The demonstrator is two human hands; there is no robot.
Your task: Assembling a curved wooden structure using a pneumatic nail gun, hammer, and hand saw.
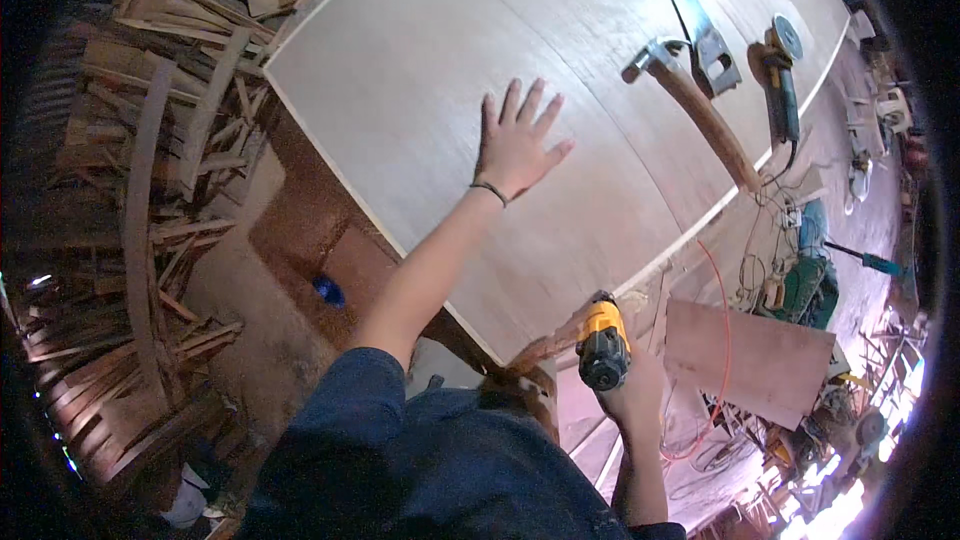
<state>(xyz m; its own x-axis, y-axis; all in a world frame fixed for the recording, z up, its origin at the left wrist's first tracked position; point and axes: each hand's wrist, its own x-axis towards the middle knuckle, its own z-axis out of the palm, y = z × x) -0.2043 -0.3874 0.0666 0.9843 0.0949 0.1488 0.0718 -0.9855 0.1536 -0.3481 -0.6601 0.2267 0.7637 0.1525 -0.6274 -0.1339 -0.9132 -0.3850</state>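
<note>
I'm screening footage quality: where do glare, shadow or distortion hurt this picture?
Head view, top: glare whitens the board around the saw; head view, lower right: light patches blow out to white; head view, left: wood scraps darken toward the rim, and a long plank looks bowed, probably by the fisheye; head view, centre: the left hand reads clearly.

Under my left hand (516, 145), the worktop (400, 100) looks like smooth wood with a soft gloss; from there, a shiny metal saw (696, 22) lies at two o'clock, a metal-headed, wooden-handled hammer (703, 120) at three, a plastic-shelled drill (604, 342) at five
</note>
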